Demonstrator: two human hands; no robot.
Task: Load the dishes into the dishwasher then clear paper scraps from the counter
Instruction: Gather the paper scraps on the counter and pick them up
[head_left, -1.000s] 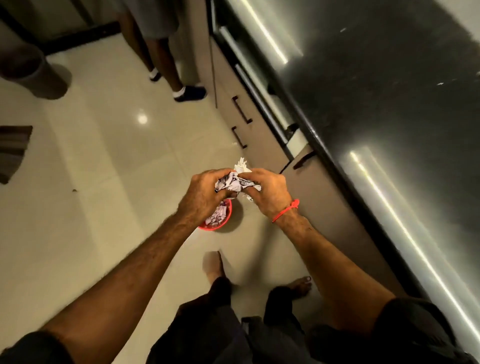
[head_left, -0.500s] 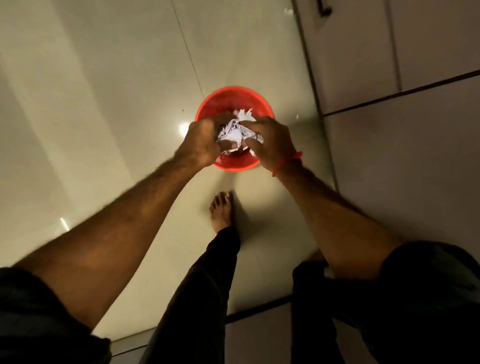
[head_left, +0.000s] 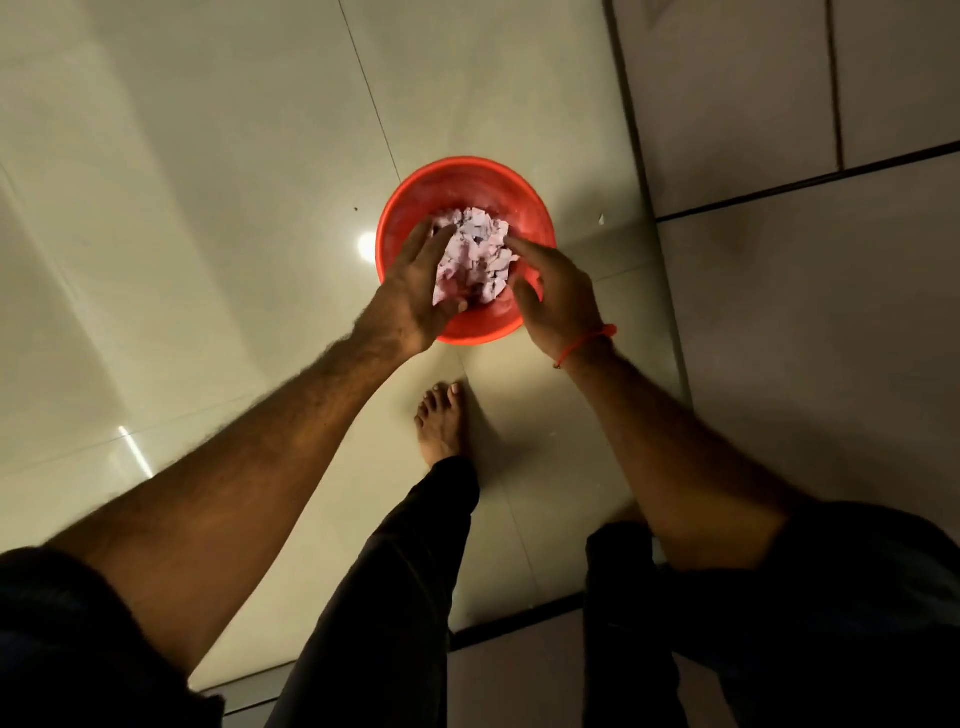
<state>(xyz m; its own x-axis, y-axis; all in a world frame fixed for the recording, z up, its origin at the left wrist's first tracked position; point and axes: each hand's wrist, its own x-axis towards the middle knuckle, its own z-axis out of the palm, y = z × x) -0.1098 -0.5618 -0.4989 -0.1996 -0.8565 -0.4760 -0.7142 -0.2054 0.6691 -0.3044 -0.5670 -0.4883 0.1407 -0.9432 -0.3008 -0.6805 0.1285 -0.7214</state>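
2 hands hover over a red bin (head_left: 483, 187) that stands on the pale tiled floor (head_left: 208, 208) in the upper middle of the frame. Inside the bin lies a heap of crumpled paper scraps (head_left: 475, 254), pale pink-white in this light, filling most of its mouth. The left hand (head_left: 415, 291) reaches in from the lower left, its back to the camera, fingers stretched out and slightly spread, their tips at the left edge of the heap; its grip is apart and holds nothing that can be seen. The right hand (head_left: 556, 296) comes in from the lower right, fingers loosely extended toward the right edge of the heap; its grip is likewise apart. Whether either hand actually touches the paper cannot be told. 1 red thread bracelet (head_left: 587, 343) circles the right wrist. Below the bin, in the middle of the frame, 1 bare foot (head_left: 441, 421) stands on the floor under a dark trouser leg (head_left: 395, 571). Grey cabinet fronts (head_left: 805, 338) fill the right side of the frame, and 1 tiny white fleck (head_left: 601, 219) lies on the floor just right of the bin. A bright spot of reflected light (head_left: 367, 244) shows on the tile at the bin's left edge.
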